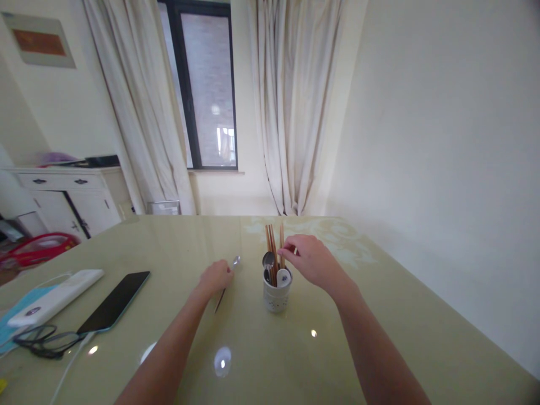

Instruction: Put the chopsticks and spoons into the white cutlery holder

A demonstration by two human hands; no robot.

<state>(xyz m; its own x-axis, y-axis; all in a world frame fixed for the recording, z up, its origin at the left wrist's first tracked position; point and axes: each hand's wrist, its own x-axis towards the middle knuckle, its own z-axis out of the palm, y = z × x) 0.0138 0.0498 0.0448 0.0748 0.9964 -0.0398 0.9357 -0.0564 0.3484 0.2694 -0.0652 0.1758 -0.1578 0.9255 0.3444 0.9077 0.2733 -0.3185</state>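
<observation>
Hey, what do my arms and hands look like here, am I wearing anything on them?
Both arms are bare as far as the picture shows: no sleeve reaches the left forearm or the right forearm. The left hand and the right hand wear no gloves. No watch, bracelet or ring shows on either, and no markings are visible.

One view only, from the person's head, facing forward and a little down across the tabletop (253, 360) to the window (206, 84) and curtains (295, 101) at the top of the frame. The left hand (215, 278) and right hand (310, 261) sit close, near the centre (forearms entering from the bottom edge).
</observation>
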